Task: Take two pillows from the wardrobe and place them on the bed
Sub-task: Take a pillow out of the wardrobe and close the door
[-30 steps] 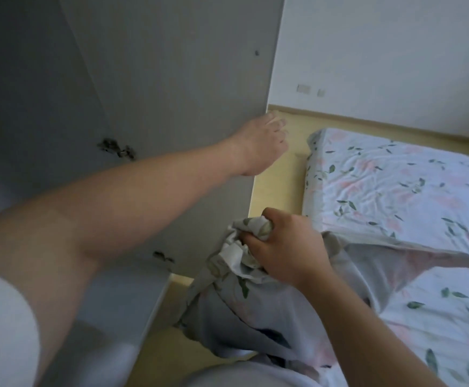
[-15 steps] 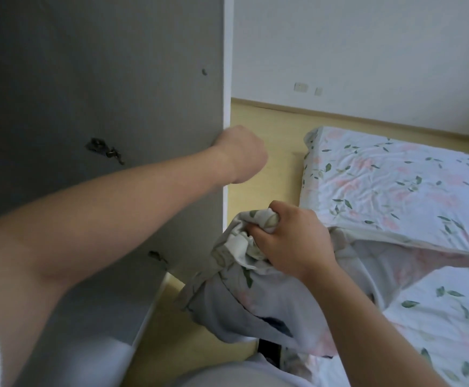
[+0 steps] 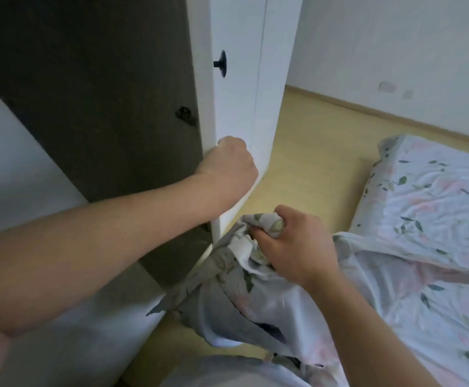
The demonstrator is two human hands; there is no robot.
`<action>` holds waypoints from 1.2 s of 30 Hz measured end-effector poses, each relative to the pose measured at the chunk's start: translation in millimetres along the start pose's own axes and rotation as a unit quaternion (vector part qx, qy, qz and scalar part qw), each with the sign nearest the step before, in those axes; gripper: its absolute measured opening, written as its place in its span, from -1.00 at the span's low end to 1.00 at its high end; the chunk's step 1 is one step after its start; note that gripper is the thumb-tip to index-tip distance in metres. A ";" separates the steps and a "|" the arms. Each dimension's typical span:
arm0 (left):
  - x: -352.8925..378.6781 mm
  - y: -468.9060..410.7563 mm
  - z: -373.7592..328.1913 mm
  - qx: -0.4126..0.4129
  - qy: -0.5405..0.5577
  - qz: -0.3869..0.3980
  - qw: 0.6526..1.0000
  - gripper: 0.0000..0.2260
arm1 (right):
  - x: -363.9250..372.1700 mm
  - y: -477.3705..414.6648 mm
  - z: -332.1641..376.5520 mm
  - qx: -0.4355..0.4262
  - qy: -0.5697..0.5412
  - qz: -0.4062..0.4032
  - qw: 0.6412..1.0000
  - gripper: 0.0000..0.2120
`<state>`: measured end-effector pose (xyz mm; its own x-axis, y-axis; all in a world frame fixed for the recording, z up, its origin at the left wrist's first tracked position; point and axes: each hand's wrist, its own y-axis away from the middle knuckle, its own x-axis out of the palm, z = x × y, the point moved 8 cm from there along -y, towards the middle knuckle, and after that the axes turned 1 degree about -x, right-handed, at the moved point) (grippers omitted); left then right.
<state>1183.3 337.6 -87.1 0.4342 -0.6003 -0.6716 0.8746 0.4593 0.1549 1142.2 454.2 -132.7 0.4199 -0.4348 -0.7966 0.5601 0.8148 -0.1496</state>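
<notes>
Head view shows the left hand [image 3: 229, 163] clenched on the white wooden wardrobe door [image 3: 237, 107] at 11 o'clock to swing it, while the right hand [image 3: 297, 244] grips the floral grey-white fabric pillow [image 3: 255, 308] by its corner for carrying.

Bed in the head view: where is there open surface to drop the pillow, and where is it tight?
The bed is bare floral sheet across its far half, toward the wall; that is the open patch. Its near edge is covered by the pillow bunched in the right hand. The floor strip between the wardrobe door, gripped by the left hand, and the bed is clear but narrow.
</notes>
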 end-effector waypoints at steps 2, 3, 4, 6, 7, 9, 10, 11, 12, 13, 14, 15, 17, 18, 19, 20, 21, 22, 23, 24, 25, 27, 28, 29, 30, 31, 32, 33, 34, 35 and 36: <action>26.8 14.7 13.6 -0.037 -0.065 0.021 0.997 -0.73 | 12.0 -0.1 15.4 -0.013 -0.001 0.017 1.000 -0.61; 37.7 20.3 19.9 -0.052 -0.090 0.026 0.994 -0.68 | 16.2 -0.1 22.2 -0.018 0.001 0.023 1.000 -0.61; 50.5 27.1 28.1 -0.067 -0.107 0.033 0.991 -0.63 | 21.7 -0.1 30.0 -0.026 0.003 0.030 0.999 -0.61; 76.4 39.5 47.9 -0.102 -0.114 0.039 0.988 -0.55 | 31.2 0.1 44.8 -0.043 0.007 0.041 0.998 -0.62; 90.3 45.9 59.9 -0.119 -0.112 0.035 0.986 -0.53 | 36.1 0.1 52.2 -0.051 0.009 0.044 0.998 -0.63; 113.5 55.7 81.5 -0.142 -0.116 0.018 0.983 -0.47 | 41.6 -1.1 61.7 -0.058 0.007 0.047 0.997 -0.63; 125.6 60.6 90.6 -0.144 -0.125 0.012 0.981 -0.43 | 44.5 -2.2 66.4 -0.061 0.006 0.050 0.997 -0.63; 136.7 64.3 98.0 -0.141 -0.136 0.006 0.981 -0.40 | 46.8 -3.4 71.3 -0.063 0.006 0.051 0.997 -0.63; 147.1 66.9 103.6 -0.134 -0.146 0.002 0.980 -0.37 | 48.3 -5.0 76.0 -0.064 0.006 0.050 0.997 -0.63; 154.8 67.7 107.3 -0.125 -0.154 -0.003 0.980 -0.36 | 48.4 -6.8 80.4 -0.065 0.005 0.048 0.997 -0.63; 160.9 68.1 110.1 -0.116 -0.160 -0.009 0.980 -0.34 | 49.1 -9.0 84.9 -0.065 0.003 0.045 0.997 -0.62; 165.1 68.2 113.0 -0.111 -0.163 -0.013 0.980 -0.33 | 49.0 -10.9 89.3 -0.065 0.001 0.043 0.997 -0.61; 174.2 69.6 120.3 -0.114 -0.166 -0.010 0.979 -0.30 | 48.0 -14.8 97.0 -0.066 -0.004 0.039 0.997 -0.59; 179.9 70.8 125.2 -0.117 -0.166 -0.008 0.979 -0.30 | 47.0 -16.8 100.0 -0.066 -0.006 0.035 0.997 -0.58; 185.1 72.6 131.2 -0.121 -0.165 -0.009 0.979 -0.29 | 45.7 -18.7 102.5 -0.067 -0.007 0.031 0.997 -0.58; 189.7 74.7 137.2 -0.123 -0.161 -0.012 0.979 -0.29 | 44.5 -20.3 103.9 -0.067 -0.007 0.026 0.997 -0.58; 193.5 77.4 143.4 -0.126 -0.157 -0.016 0.979 -0.29 | 43.1 -21.1 105.7 -0.068 -0.007 0.021 0.997 -0.58; 196.8 79.7 148.9 -0.129 -0.153 -0.020 0.980 -0.28 | 42.2 -21.7 106.7 -0.069 -0.007 0.018 0.997 -0.58; 199.1 81.1 154.4 -0.132 -0.149 -0.022 0.980 -0.27 | 41.4 -22.5 107.3 -0.069 -0.006 0.015 0.997 -0.58; 201.2 82.2 158.4 -0.134 -0.143 -0.021 0.980 -0.27 | 41.1 -23.2 107.5 -0.068 -0.006 0.015 0.998 -0.58; 203.5 82.6 161.7 -0.134 -0.138 -0.016 0.981 -0.27 | 40.8 -24.0 107.7 -0.067 -0.006 0.015 0.998 -0.59; 207.0 82.4 164.9 -0.129 -0.129 -0.005 0.983 -0.27 | 40.0 -25.4 107.0 -0.064 -0.005 0.013 0.998 -0.60; 207.8 82.5 166.0 -0.127 -0.126 0.001 0.984 -0.27 | 39.3 -26.1 106.3 -0.062 -0.004 0.011 0.998 -0.60; 207.7 83.5 167.0 -0.127 -0.123 0.006 0.984 -0.27 | 38.6 -26.5 105.8 -0.061 -0.002 0.009 0.998 -0.61; 206.8 83.6 167.5 -0.128 -0.115 0.009 0.985 -0.27 | 37.8 -27.0 104.4 -0.059 0.000 0.008 0.998 -0.61; 205.6 83.6 167.8 -0.131 -0.101 0.012 0.986 -0.27 | 37.2 -27.6 102.8 -0.058 0.002 0.008 0.998 -0.62; 203.2 82.7 167.9 -0.138 -0.077 0.015 0.987 -0.26 | 37.2 -28.5 100.6 -0.055 0.003 0.009 0.998 -0.64; 200.0 81.6 166.7 -0.147 -0.036 0.024 0.988 -0.25 | 36.9 -29.1 98.0 -0.051 0.003 0.011 0.999 -0.64; 196.0 80.0 163.6 -0.154 0.026 0.035 0.987 -0.23 | 36.5 -30.1 94.9 -0.045 0.002 0.011 0.999 -0.64; 191.2 77.4 157.1 -0.155 0.107 0.051 0.981 -0.20 | 36.0 -31.6 91.3 -0.036 0.000 0.009 0.999 -0.64; 184.9 75.4 145.7 -0.147 0.199 0.066 0.967 -0.17 | 35.9 -32.8 87.8 -0.027 -0.003 0.010 1.000 -0.64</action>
<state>1360.9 165.9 -94.1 0.3691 -0.2515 -0.8947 0.6930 0.7160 0.0846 1201.6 378.1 -105.0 0.4347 -0.4210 -0.7961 0.5122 0.8427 -0.1660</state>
